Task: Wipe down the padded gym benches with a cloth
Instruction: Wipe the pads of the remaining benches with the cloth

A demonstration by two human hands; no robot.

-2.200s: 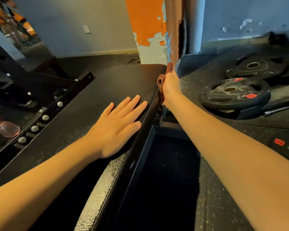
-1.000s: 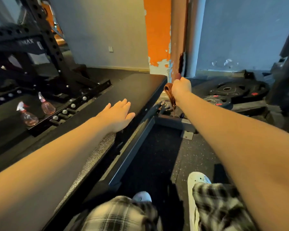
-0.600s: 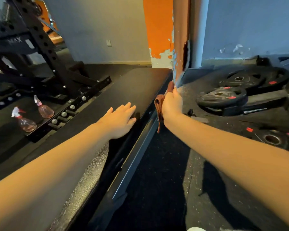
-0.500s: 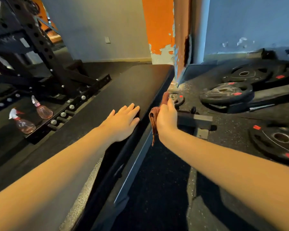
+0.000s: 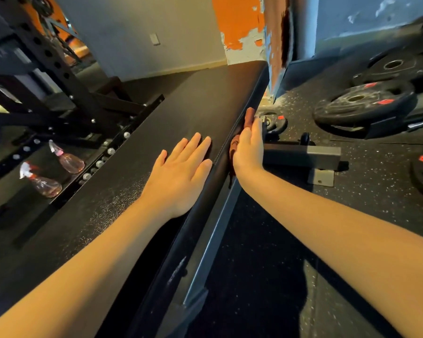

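The left hand [image 5: 181, 172] lies flat atop the bench pad [image 5: 205, 98]. The right hand [image 5: 249, 148], fingers straight, presses the brown cloth [image 5: 248, 117] against its side edge (roughly mid-length), so wiping looks unfinished.

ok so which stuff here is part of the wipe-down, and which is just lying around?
In the job: bench; cloth, pressed against the bench's side edge by the right hand; left hand, flat on the bench top.
Lying about: two spray bottles, untouched, beside the rack; weight plates on the floor.
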